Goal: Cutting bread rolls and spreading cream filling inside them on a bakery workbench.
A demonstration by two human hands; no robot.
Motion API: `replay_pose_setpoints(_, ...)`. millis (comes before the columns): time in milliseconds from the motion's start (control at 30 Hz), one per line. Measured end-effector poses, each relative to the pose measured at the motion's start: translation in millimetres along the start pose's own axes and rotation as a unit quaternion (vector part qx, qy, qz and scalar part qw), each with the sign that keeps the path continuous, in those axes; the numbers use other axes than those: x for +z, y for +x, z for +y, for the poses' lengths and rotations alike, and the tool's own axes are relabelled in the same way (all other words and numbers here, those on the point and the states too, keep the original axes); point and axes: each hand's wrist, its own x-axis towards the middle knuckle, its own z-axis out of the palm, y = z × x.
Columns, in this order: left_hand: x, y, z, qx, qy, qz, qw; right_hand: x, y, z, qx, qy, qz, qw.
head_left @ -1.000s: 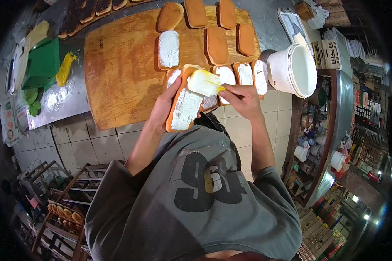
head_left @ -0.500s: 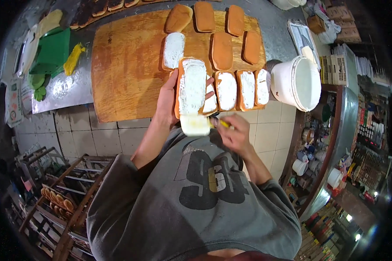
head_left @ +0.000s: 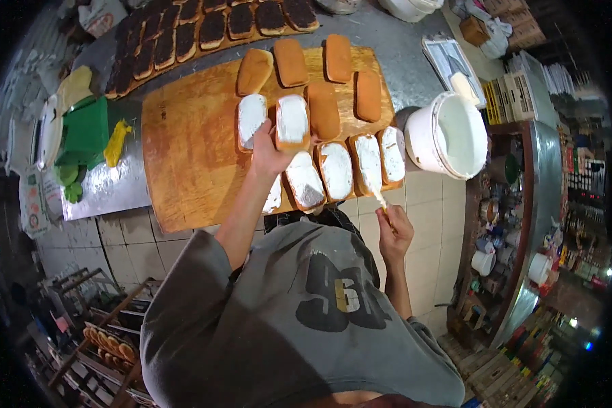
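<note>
My left hand (head_left: 272,156) is closed around the near end of a cream-topped bread piece (head_left: 292,117), at the middle of the wooden board (head_left: 190,136). Beside it on the left lies another white-coated bread piece (head_left: 252,117). Along the board's near edge runs a row of several coated pieces, one of them (head_left: 336,170) just right of my forearm. Below that row's right end, my right hand (head_left: 396,230) grips a spatula (head_left: 379,197), its cream-smeared blade seen edge-on. Several plain brown bread pieces (head_left: 324,110) lie farther back.
A white bucket (head_left: 428,139) with pale cream inside stands right of the board. Dark-topped bread (head_left: 241,22) fills a tray at the back left. A green container (head_left: 85,132) and yellow cloth (head_left: 117,143) sit at left. A rack (head_left: 81,319) stands lower left.
My left hand has carried the coated bread away from me to the board's middle. My right hand has moved right with the spatula, away from the bread. The view has shifted.
</note>
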Motion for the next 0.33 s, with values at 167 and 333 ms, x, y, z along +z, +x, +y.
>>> replay_pose_setpoints(167, 5.1, -8.9, -22.1, 0.05, 0.052, 0.127, 0.989, -16.9, -21.8, -10.2, 0.155, 0.053, 0.133, 0.977)
replay_pose_setpoints(333, 36.5, -29.6, -28.9, 0.057, 0.199, 0.093, 0.974, -37.2, -39.9, -12.6, 0.217, 0.071, 0.269, 0.936)
